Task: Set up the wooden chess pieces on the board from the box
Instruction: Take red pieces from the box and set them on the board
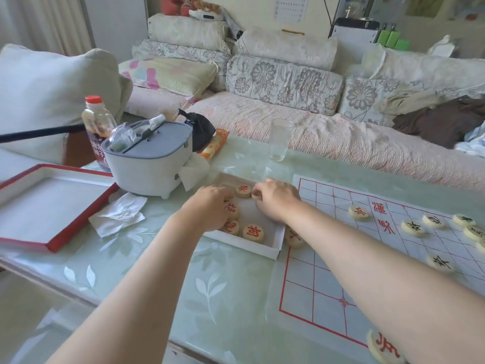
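Both hands were down in the shallow white box [277, 248], which sat on the glass-topped surface [157, 271] touching the left edge of the paper board [315, 285]. The right hand [275, 200] curled its fingers round the far disc [257, 194] at the box's far side, just beside a red-marked neighbour [243, 191]. The left hand [210, 208] lay palm-down over the discs along the box's left side, fingers bent (whether it pinched one I could not tell, the fingertips being hidden). A near disc [253, 233] with a red character lay toward the box's near wall. On the board, black-marked discs [413, 227] sat in a loose group toward the right, and a lone red disc [358, 212] lay apart from them beside the red writing. The red-edged lid [52, 206] lay well to the left, with a crumpled tissue [119, 214] between it and the box.
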`<action>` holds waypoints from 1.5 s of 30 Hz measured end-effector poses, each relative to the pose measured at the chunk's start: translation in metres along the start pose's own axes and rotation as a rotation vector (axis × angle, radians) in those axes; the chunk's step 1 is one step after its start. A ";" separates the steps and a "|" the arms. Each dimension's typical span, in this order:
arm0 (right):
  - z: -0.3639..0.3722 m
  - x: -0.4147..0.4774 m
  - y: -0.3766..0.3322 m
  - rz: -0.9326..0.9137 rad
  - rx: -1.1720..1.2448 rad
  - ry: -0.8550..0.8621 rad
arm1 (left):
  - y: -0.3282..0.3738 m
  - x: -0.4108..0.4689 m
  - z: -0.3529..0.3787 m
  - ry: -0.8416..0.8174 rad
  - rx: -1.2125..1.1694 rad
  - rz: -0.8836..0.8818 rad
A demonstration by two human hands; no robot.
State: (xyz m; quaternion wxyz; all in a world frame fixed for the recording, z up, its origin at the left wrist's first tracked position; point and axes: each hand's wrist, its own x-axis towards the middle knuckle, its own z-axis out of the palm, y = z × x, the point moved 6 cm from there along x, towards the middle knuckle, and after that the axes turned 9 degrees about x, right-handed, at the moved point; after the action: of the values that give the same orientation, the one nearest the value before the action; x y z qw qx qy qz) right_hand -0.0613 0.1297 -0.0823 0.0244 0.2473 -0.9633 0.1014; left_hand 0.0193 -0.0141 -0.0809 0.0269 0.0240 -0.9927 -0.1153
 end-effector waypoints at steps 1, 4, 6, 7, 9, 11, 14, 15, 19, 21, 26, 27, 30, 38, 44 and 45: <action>0.000 0.001 0.000 0.008 0.002 0.011 | 0.000 0.000 0.002 -0.008 0.008 0.001; 0.002 0.003 0.000 0.040 0.009 0.027 | 0.004 -0.001 0.004 -0.030 0.020 -0.005; 0.002 0.002 0.001 0.066 0.037 0.030 | 0.007 -0.001 0.003 -0.029 0.031 -0.003; 0.002 0.002 0.001 0.075 0.055 0.029 | 0.008 -0.001 0.002 -0.027 0.035 -0.002; 0.002 0.001 0.002 0.085 0.088 0.019 | 0.009 -0.001 0.002 -0.029 0.026 -0.002; 0.003 0.001 0.002 0.080 0.096 0.005 | 0.009 -0.001 0.001 -0.031 0.007 -0.006; 0.002 0.002 0.002 0.067 0.156 0.010 | 0.009 -0.001 0.001 -0.028 -0.001 -0.010; -0.001 0.004 0.003 0.066 0.207 0.027 | 0.009 -0.001 0.002 -0.026 -0.003 -0.011; -0.025 0.014 0.023 0.105 0.368 0.214 | 0.006 0.002 0.003 -0.019 -0.019 -0.014; -0.036 0.018 0.045 0.154 0.357 0.294 | 0.006 0.004 0.002 -0.016 -0.037 -0.020; -0.033 0.025 0.113 0.352 0.186 0.204 | 0.006 0.009 0.000 0.013 -0.058 -0.002; -0.028 0.025 0.122 0.380 0.150 0.164 | 0.007 0.011 0.000 0.018 -0.059 -0.001; -0.017 0.026 0.133 0.397 0.122 0.124 | 0.009 0.016 0.002 0.036 -0.059 0.001; -0.005 0.033 0.131 0.349 0.142 0.136 | 0.011 0.022 0.004 0.047 -0.082 0.023; -0.030 0.040 0.071 0.084 0.204 0.287 | 0.007 0.021 0.004 0.054 -0.114 0.013; -0.030 0.041 0.054 0.013 0.245 0.274 | 0.007 0.021 0.003 0.055 -0.115 0.010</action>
State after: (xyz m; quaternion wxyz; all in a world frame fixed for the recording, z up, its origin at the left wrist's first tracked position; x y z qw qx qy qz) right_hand -0.1234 0.1627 -0.0589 0.1243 0.2258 -0.9331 0.2507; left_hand -0.0020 -0.0078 -0.0814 0.0561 0.0206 -0.9834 -0.1714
